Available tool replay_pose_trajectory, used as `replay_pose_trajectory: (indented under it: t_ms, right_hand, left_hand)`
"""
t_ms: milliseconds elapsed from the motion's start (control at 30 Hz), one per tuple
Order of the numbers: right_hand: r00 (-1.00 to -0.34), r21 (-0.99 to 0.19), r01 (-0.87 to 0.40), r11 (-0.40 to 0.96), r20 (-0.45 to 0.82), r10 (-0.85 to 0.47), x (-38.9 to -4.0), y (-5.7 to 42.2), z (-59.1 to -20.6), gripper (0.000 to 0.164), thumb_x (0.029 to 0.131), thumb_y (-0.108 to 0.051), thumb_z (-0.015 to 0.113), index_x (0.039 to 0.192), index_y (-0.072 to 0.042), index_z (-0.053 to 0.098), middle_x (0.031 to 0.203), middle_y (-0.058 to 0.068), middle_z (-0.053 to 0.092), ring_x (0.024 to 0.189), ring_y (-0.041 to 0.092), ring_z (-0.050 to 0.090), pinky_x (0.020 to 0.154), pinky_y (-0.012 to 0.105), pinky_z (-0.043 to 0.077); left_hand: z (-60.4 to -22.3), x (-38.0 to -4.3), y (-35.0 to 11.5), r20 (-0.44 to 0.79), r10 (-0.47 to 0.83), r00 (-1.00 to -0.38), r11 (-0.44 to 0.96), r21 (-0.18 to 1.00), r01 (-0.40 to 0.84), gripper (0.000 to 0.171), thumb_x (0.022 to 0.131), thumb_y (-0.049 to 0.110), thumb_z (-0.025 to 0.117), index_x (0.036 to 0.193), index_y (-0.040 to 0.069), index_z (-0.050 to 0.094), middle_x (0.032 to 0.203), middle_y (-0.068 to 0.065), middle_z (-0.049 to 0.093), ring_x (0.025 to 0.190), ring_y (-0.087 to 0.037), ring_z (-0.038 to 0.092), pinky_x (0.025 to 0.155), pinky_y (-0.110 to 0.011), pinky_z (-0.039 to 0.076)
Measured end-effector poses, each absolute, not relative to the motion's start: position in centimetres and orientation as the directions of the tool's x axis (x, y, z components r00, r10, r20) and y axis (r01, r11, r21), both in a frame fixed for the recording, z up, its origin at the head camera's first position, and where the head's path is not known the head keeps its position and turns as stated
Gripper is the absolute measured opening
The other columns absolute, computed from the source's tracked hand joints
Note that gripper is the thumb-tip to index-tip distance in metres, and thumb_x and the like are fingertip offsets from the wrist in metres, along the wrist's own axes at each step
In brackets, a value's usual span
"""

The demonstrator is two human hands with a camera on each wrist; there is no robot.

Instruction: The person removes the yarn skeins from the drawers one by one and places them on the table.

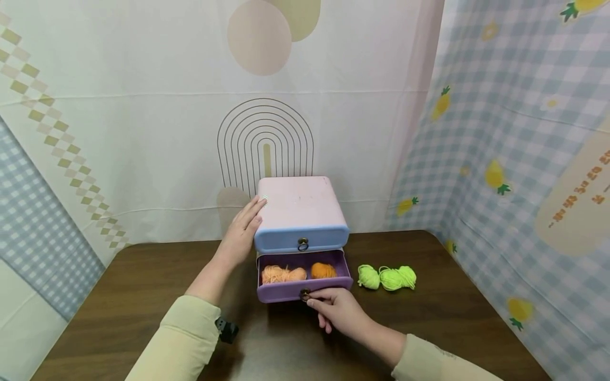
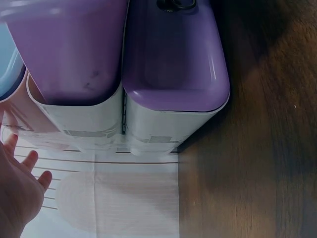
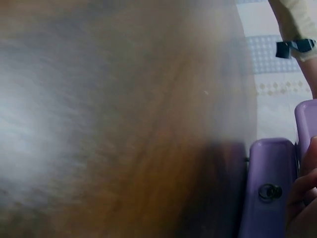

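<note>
Right hand [image 1: 340, 313] pinches the ring pull [image 1: 305, 295] of the purple drawer [image 1: 281, 292], standing open at the cabinet's [image 1: 302, 203] 6 o'clock; left hand [image 1: 240, 236], fingers extended, rests at 9, bracing it, I judge. Orange yarn [image 1: 323, 271] inside; green yarn [image 1: 392, 278] at 4, outside the drawer's path.

Bright head view, pale tabletop [image 3: 124, 109] glare

The purple middle drawer [image 1: 281, 293] juts from its pink-topped chest [image 1: 300, 203].
</note>
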State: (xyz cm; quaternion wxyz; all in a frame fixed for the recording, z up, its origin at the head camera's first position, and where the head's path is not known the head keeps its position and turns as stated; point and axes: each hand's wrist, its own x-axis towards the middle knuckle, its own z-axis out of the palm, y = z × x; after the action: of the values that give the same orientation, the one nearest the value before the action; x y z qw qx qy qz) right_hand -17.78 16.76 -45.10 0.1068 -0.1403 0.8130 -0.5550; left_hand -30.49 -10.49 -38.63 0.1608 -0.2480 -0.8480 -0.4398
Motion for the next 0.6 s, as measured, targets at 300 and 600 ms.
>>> replay_pose_trajectory:
  t_ms: [300, 600]
  right_hand:
    - [-0.932, -0.936, -0.099, 0.337, -0.031, -0.362, -15.8, 16.9, -45.0, 0.025, 0.096, -0.022, 0.067, 0.113, -0.006, 0.075, 0.053, 0.003, 0.059, 0.040, 0.011, 0.052, 0.039, 0.035, 0.048]
    - [-0.922, -0.932, -0.114, 0.343, -0.030, -0.386, -14.6, 17.2, -45.3, 0.027, 0.097, -0.023, 0.066, 0.114, -0.004, 0.074, 0.052, 0.000, 0.059, 0.039, 0.008, 0.053, 0.039, 0.030, 0.047]
  left_hand:
    - [-38.7, -30.5, -10.5, 0.497, 0.274, -0.823, 0.494, 0.661, 0.564, 0.047, 0.107, 0.034, 0.036, 0.152, 0.022, 0.042, 0.162, 0.001, 0.027, 0.148, -0.031, 0.023, 0.116, -0.057, 0.018]
    - [-38.7, -30.6, -10.5, 0.494, 0.278, -0.824, 0.493, 0.663, 0.564, 0.047, 0.108, 0.034, 0.035, 0.152, 0.022, 0.042, 0.162, 0.001, 0.027, 0.148, -0.030, 0.023, 0.116, -0.056, 0.018]
